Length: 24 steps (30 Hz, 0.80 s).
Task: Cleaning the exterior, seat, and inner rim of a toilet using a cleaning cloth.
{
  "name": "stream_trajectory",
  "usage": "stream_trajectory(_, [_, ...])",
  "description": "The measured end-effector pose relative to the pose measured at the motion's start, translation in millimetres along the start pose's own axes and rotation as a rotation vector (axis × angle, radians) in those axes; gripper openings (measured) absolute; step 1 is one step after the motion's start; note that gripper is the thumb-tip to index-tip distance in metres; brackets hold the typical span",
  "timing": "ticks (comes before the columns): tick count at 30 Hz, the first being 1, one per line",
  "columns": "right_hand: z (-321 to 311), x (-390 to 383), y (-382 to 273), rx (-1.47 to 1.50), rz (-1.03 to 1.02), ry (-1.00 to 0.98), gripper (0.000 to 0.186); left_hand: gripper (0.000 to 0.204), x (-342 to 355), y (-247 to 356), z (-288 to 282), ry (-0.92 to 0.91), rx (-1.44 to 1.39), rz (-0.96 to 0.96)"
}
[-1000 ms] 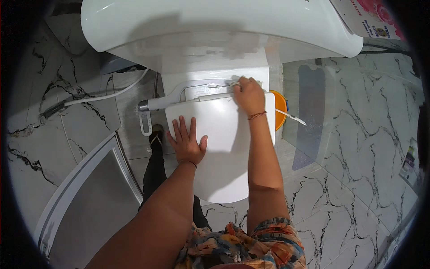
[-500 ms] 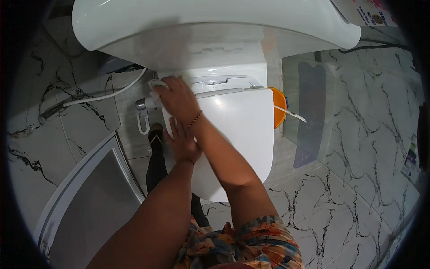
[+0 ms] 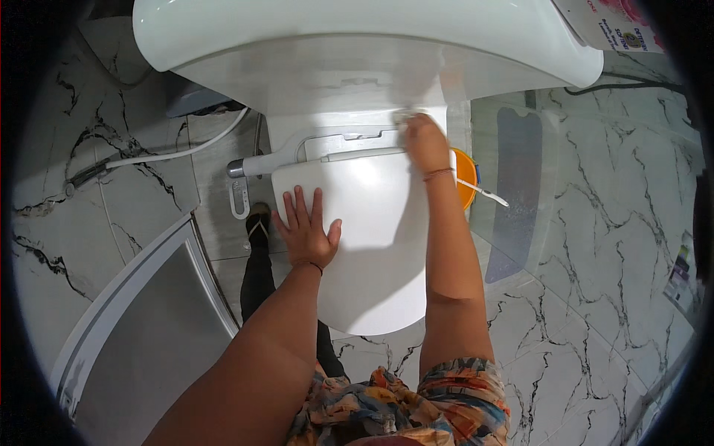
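Observation:
My left hand [image 3: 306, 232] lies flat with spread fingers on the white closed toilet lid [image 3: 372, 275], toward its left half. My right hand [image 3: 425, 141] is closed on a pale cloth [image 3: 407, 115], blurred and partly hidden by the fingers, at the back right of the lid by the hinge bar [image 3: 361, 154]. A white fitting with a chrome end [image 3: 236, 169] and a dangling looped bracket juts out left of the hinges.
Above hangs a white basin [image 3: 357, 18]. An orange bucket [image 3: 465, 178] with a white brush handle [image 3: 487, 195] stands right of the toilet. A hose [image 3: 175, 154] runs at left, near a white-framed panel [image 3: 149, 320]. A printed package [image 3: 610, 22] is at top right.
My right hand swept left across the back of the lid, over my left hand, and has swung back to the far right, slightly higher than at first. My left hand stays on the lid.

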State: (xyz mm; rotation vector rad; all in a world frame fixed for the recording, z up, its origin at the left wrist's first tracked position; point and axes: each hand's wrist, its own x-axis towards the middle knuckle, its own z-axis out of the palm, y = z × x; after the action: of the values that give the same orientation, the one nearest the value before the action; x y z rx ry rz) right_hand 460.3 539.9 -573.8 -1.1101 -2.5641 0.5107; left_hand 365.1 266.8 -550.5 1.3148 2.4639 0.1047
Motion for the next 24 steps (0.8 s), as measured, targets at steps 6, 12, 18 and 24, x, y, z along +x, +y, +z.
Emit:
stream_trajectory(6, [-18.0,3.2,-32.8,0.103,0.004,0.224,0.012,0.070,-2.0,-7.7,7.0,0.027,0.006,0.003])
stream_trajectory(12, [9.9,-11.6,-92.6,0.137,0.010,-0.154,0.013,0.068,-1.1,-2.3,5.6,0.011,0.010,-0.002])
stream_trajectory(18, [39.6,0.9,-140.4,0.311,-0.205,-0.370,0.015,0.068,-0.2,-7.4,8.6,0.090,0.025,0.005])
stream_trajectory(24, [9.2,-5.7,-92.1,0.401,-0.129,-0.302,0.011,0.068,0.2,-5.6,6.4,0.088,0.010,0.013])
